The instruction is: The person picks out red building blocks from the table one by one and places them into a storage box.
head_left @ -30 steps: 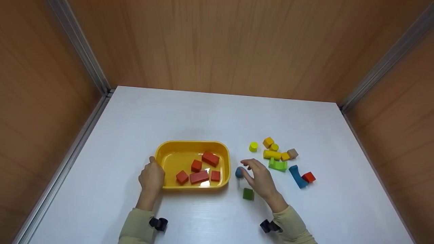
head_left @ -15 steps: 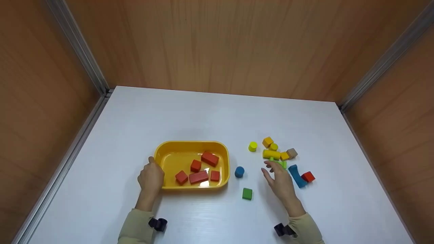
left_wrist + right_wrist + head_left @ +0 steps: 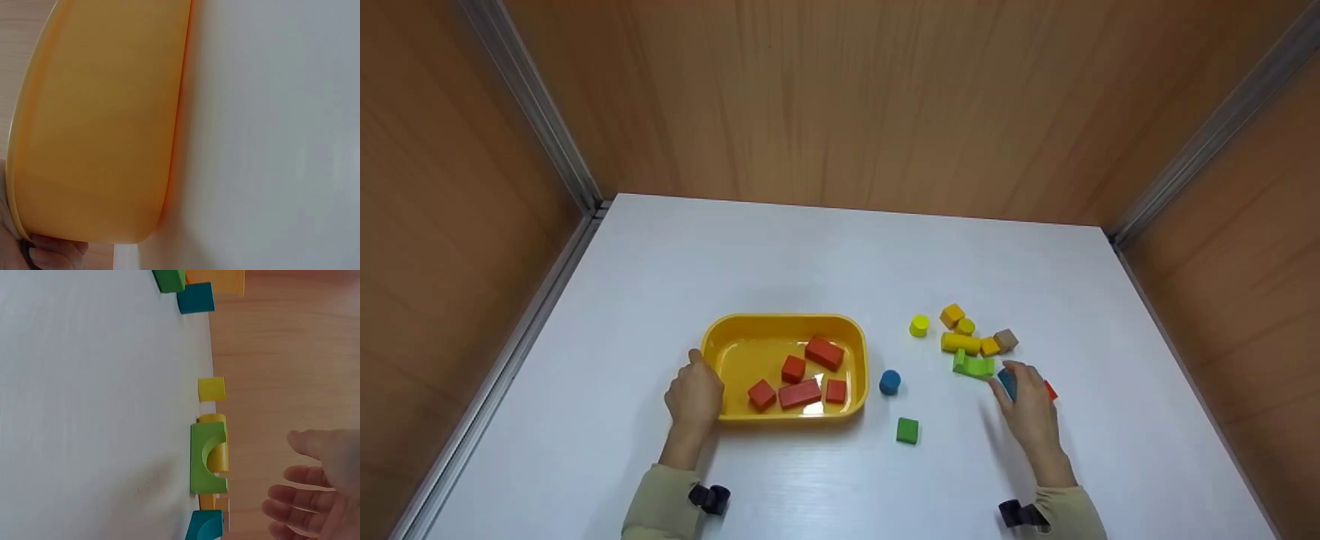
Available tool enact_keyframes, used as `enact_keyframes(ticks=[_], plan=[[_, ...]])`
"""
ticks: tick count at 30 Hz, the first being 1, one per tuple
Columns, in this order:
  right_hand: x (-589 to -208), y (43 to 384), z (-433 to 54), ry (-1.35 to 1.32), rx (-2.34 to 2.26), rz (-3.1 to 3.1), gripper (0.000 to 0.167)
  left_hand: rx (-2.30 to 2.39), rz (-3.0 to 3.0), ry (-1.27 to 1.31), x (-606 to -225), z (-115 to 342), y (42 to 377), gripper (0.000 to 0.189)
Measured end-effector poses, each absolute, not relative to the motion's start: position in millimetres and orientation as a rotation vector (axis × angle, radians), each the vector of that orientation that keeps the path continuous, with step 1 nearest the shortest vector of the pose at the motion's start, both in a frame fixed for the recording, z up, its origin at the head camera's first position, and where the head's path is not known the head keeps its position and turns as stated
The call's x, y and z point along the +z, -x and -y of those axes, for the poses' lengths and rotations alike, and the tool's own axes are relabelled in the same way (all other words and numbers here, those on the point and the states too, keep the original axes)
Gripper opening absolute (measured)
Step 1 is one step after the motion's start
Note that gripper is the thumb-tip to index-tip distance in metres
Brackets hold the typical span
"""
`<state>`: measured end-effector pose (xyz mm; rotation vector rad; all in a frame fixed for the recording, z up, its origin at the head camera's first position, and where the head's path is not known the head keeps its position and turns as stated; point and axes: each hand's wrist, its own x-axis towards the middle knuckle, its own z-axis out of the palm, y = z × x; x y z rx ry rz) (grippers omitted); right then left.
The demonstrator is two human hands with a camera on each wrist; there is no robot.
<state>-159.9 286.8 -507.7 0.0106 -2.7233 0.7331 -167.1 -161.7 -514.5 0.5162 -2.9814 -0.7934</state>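
A yellow tray [image 3: 785,315] with several red blocks in it stands left of the table's middle. Its left rim is gripped by my left hand [image 3: 694,390], the thumb over the edge. In the left wrist view the tray's wall [image 3: 101,124] fills much of the picture, with fingertips [image 3: 53,256] at its end. My right hand [image 3: 1030,412] is over a blue curved block [image 3: 1007,381], partly hiding it and the red cube [image 3: 1051,391] beside it. In the right wrist view the right hand [image 3: 320,489] has its fingers apart and nothing between them.
A light-green arch block [image 3: 973,365] lies just left of the right hand. Behind it are a yellow cylinder [image 3: 960,343], several other yellow blocks and a tan block [image 3: 1006,340]. A blue cylinder [image 3: 889,382] and a green cube [image 3: 907,430] sit right of the tray.
My right hand has moved right, away from the blue cylinder and past the green arch block, to the blue curved block. The left hand and tray have stayed in place.
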Motion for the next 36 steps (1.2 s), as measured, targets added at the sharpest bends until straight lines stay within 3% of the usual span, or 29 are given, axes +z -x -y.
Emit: enact_keyframes(ticks=[21, 36], plan=[[-510.0, 167.9, -333.4, 0.45, 0.828, 2.942, 0.06, -0.761, 2.916, -0.451, -514.3, 161.3, 164.6, 0.02], [-525.6, 174.4, -343.5, 0.593, 0.905, 2.991, 0.055, -0.782, 2.949, -0.469, -513.3, 161.6, 165.0, 0.026]])
